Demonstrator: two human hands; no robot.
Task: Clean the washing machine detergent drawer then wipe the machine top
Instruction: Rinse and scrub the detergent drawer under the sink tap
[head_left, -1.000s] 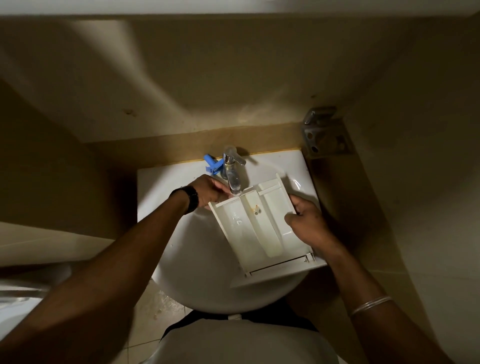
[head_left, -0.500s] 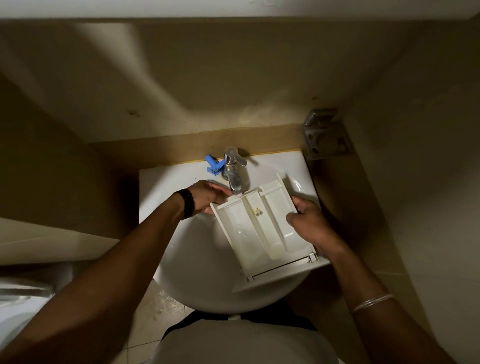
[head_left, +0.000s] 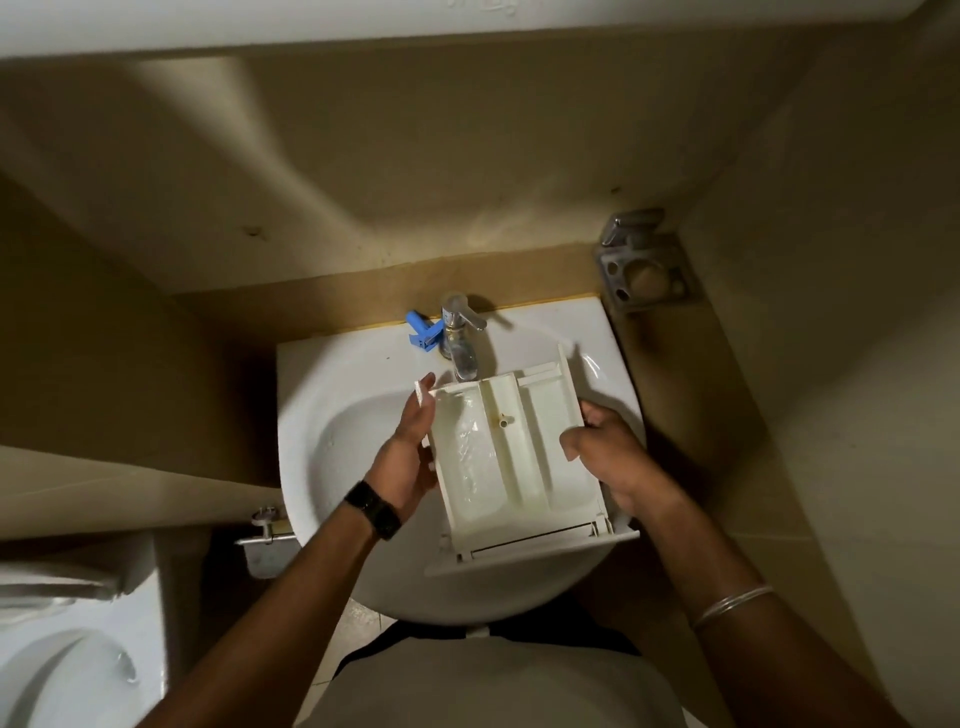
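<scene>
A white detergent drawer (head_left: 524, 457) with three compartments is held over a white sink (head_left: 332, 395), its back end under the chrome tap (head_left: 460, 338). Water runs down the drawer's left compartment. My left hand (head_left: 410, 457) lies along the drawer's left wall with the fingers stretched up its side. My right hand (head_left: 605, 452) grips the right wall, thumb curled over the rim. The drawer's front panel points toward me.
A blue plastic piece (head_left: 423, 332) lies on the sink ledge left of the tap. A metal holder (head_left: 644, 270) is fixed on the wall at the right. A toilet (head_left: 57, 665) stands at lower left. Beige walls close in on both sides.
My left hand came away from the tap area and now lies along the drawer's left side. The drawer has turned straighter under the tap, and water flows in its left compartment.
</scene>
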